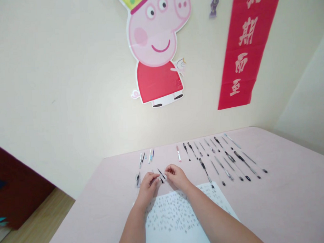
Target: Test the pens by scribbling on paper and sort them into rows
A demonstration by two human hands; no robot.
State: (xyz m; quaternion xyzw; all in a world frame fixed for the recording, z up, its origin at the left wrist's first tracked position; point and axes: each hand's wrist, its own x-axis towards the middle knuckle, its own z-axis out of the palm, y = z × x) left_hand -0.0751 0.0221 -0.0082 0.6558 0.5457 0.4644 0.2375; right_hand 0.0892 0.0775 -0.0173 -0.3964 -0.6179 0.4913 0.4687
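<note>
My left hand (148,183) is closed in a pinch at the middle of the pink table. My right hand (176,175) faces it, fingertips pressed together, a short gap between the two. What either hand pinches is too small to tell. In the gap lie a thin dark pen piece (161,173) and a shorter black piece (162,180), beside pale or clear bits. Just below both hands is a white sheet (174,212) covered with handwritten characters, partly hidden by my right forearm.
Black and clear pens (203,167) and pen refills (218,172) lie in rows on the right of the pink table (283,195). A pink pen (178,153) lies beyond my hands. More pens (150,156) and dark pieces (138,179) are at the left. A wall stands behind.
</note>
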